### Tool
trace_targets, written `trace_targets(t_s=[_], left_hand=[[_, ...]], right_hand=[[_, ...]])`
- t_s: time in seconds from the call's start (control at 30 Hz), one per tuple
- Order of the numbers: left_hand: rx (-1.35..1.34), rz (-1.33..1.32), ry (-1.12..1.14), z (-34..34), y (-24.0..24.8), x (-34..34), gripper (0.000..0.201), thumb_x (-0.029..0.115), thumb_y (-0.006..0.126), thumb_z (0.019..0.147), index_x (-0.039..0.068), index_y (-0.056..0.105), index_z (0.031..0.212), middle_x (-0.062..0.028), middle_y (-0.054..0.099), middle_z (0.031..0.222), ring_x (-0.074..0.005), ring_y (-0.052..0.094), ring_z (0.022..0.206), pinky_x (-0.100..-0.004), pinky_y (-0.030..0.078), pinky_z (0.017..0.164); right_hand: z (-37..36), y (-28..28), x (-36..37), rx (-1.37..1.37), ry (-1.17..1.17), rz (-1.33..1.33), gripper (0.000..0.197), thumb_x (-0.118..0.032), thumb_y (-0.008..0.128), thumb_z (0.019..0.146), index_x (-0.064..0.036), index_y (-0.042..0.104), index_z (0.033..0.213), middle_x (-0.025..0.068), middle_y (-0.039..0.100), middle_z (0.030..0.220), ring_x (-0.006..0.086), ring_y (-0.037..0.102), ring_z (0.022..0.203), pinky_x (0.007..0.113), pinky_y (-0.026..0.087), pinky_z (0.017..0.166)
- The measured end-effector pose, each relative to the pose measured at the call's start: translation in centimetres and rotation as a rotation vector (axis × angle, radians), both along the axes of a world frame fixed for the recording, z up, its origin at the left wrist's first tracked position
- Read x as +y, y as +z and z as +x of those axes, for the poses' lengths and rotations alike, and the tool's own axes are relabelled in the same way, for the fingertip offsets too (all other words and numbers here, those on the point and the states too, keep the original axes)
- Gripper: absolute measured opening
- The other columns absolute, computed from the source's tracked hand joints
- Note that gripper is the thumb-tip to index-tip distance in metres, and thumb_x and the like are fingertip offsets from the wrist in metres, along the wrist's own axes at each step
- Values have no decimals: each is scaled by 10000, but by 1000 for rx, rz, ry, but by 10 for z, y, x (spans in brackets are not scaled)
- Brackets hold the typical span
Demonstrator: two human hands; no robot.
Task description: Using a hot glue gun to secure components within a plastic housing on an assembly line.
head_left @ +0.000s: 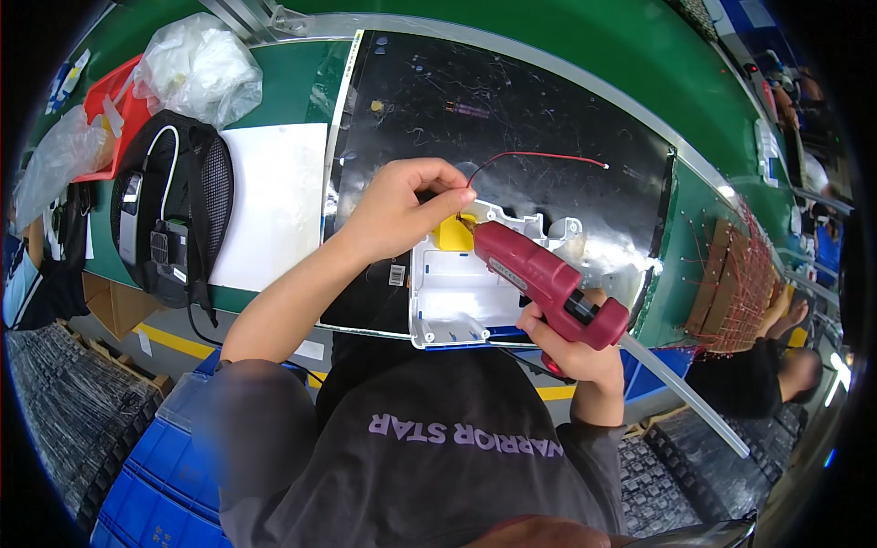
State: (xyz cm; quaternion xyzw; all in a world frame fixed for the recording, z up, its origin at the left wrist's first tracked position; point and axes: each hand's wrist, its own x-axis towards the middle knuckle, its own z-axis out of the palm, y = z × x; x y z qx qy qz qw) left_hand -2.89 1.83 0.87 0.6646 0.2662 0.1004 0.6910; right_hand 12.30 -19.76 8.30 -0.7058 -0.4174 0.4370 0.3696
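Observation:
My right hand (pixel 575 350) grips a dark red hot glue gun (pixel 534 269), with a long translucent glue stick (pixel 685 395) sticking out of its back end. The gun's nozzle points at a yellow part (pixel 453 235) at the upper left of a white plastic housing (pixel 448 288). My left hand (pixel 411 205) pinches a thin red and black wire (pixel 493 161) just above that yellow part. From the fingertips the wire curves off to the right and ends in a small white connector (pixel 606 166). Below my hands, the open housing lies on the black mat.
A black mat (pixel 539 110) covers the middle of the green bench. To the left are white paper (pixel 269 201), a black mesh bag (pixel 215 173) with devices on it, a red bin (pixel 128 119) and plastic bags (pixel 196 68). At right, many red wires hang over a cardboard box (pixel 717 292). Another person sits beyond.

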Motion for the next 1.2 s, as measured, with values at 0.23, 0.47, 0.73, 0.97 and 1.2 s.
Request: trace_targets(t_s=[0.23, 0.47, 0.73, 0.97, 1.2], left_hand=[[19, 7, -24, 0, 4, 1, 177, 153, 620, 918, -11, 642, 979, -65, 676, 907, -107, 624, 832, -248, 504, 763], [1, -33, -19, -2, 1, 0, 164, 130, 617, 917, -21, 631, 981, -94, 662, 1002, -120, 633, 882, -258, 508, 815], [-132, 274, 82, -4, 1, -1, 151, 130, 685, 848, -11, 659, 898, -91, 680, 939, -159, 651, 819, -251, 511, 686], [40, 245, 3, -13, 27, 2, 90, 34, 678, 835, -15, 617, 880, -107, 625, 1037, -126, 609, 857, -236, 482, 675], [29, 297, -2, -19, 31, 1, 70, 40, 681, 797, 1, 649, 846, -121, 670, 1054, -188, 639, 649, -266, 492, 583]], right_hand=[[0, 2, -1, 14, -32, -21, 67, 52, 643, 721, 13, 633, 774, 59, 655, 734, 128, 633, 703, 267, 506, 677], [0, 4, 0, 33, -44, -33, 70, 50, 638, 718, 15, 632, 778, 54, 653, 732, 123, 627, 693, 262, 500, 669], [1, 3, 3, 30, -34, -7, 69, 51, 627, 719, 18, 630, 780, 53, 651, 731, 123, 627, 697, 265, 501, 669], [3, 6, 6, -1, 29, 9, 72, 48, 639, 715, 17, 633, 781, 49, 658, 739, 117, 634, 702, 260, 505, 677], [4, 4, 7, 25, -11, -30, 73, 51, 640, 716, 16, 636, 780, 43, 648, 731, 112, 611, 691, 263, 488, 659]])
